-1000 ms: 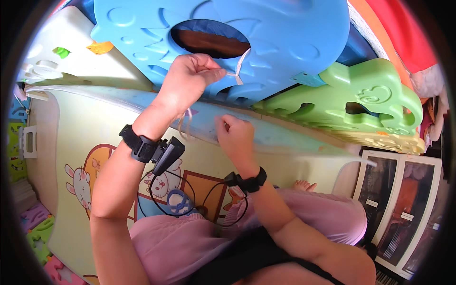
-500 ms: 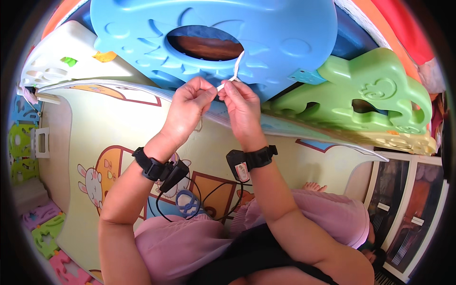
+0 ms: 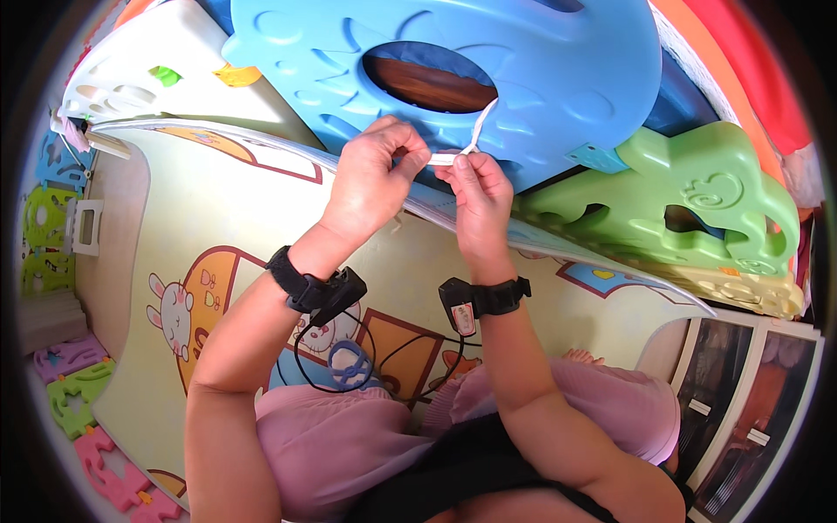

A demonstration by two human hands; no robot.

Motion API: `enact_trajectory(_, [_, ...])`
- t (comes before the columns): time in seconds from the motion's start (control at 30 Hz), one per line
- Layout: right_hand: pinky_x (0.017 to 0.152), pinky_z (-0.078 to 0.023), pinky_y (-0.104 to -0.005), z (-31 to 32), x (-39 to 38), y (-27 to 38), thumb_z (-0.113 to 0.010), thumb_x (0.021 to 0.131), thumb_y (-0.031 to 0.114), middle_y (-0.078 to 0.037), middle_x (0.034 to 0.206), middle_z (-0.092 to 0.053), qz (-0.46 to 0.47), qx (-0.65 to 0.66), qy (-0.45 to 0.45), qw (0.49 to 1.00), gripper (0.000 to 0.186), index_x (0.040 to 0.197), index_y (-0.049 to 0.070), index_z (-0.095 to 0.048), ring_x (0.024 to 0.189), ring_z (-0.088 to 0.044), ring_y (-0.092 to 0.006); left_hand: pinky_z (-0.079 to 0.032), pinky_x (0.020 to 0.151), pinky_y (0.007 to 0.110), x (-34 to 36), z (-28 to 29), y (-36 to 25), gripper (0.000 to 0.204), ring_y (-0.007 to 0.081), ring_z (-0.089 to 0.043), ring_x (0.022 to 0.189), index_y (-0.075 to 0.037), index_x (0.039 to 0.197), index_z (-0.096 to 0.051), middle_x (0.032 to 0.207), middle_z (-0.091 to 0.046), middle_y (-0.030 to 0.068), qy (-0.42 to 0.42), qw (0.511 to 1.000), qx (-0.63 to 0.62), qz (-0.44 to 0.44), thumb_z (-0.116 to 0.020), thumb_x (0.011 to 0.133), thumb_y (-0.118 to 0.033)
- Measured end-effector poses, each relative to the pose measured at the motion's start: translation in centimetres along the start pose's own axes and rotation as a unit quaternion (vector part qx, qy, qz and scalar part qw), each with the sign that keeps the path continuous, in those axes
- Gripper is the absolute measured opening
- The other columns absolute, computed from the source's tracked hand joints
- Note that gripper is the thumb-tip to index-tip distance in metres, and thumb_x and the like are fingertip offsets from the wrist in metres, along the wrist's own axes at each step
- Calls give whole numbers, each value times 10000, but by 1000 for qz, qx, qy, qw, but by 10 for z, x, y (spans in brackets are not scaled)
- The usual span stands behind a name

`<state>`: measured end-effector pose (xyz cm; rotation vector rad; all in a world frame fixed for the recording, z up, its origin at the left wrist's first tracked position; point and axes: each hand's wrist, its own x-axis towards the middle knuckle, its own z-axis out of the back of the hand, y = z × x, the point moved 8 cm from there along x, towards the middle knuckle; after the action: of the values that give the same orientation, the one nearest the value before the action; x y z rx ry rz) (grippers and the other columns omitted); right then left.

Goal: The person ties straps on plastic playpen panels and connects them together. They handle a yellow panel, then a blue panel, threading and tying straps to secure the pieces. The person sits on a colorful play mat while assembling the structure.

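Observation:
A white cord (image 3: 482, 125) comes down from the rim of the oval hole in a blue plastic panel (image 3: 558, 65). It bends at my right hand (image 3: 482, 196), whose thumb and fingers pinch it. From there a short stretch runs across to my left hand (image 3: 377, 170), closed on the cord between thumb and curled fingers. Both hands are just in front of the panel's lower edge, a little apart. Whether the cord is knotted at my right fingertips is too small to tell.
A light green plastic panel (image 3: 697, 187) adjoins on the right, a white one (image 3: 166, 65) on the left. The raised edge of a cartoon-printed play mat (image 3: 253, 209) runs below my hands. Black wrist straps with cables are on both wrists. A glass-doored cabinet (image 3: 741, 401) stands at lower right.
The view has shifted, so the scene sits further right. My hands have drawn slightly apart, and more of the cord shows stretched between them.

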<state>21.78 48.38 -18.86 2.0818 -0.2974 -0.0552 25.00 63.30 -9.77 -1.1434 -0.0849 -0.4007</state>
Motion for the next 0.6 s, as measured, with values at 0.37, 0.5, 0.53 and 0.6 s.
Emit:
enact_trajectory(0.37, [810,-481,-317,-19,-13,7,-467,1074,90,-33,895,-532,-67,203,71,974,70,1051,79,-533,728,-493,-112,-444,598,290,2,25,44,203,87,-529,639,-43,996,-593,757,-585,-5,71,955,-185,220,-532,1076,-219])
enact_trajectory(0.5, [622,-354,-232,-15,-8,6,-498,1062,86,3,863,-514,-40,124,60,990,35,1051,79,-529,654,-402,-62,-501,692,292,-9,-9,27,348,83,-590,724,-3,970,-654,810,-665,28,129,975,-124,133,-627,1028,-345])
enact_trajectory(0.53, [618,-354,-229,-13,-7,5,-513,1057,85,9,854,-513,-24,96,38,994,22,1059,76,-533,658,-403,-58,-523,716,324,-11,-23,15,344,150,-667,753,-1,985,-698,802,-708,84,143,971,-157,110,-704,963,-344])
enact_trajectory(0.6, [607,-350,-220,-10,-6,5,-553,1044,79,33,850,-521,4,74,30,997,34,1075,67,-549,675,-408,-38,-531,712,340,-7,-28,3,287,215,-692,767,-19,988,-717,780,-707,124,118,988,-18,95,-724,929,-300])
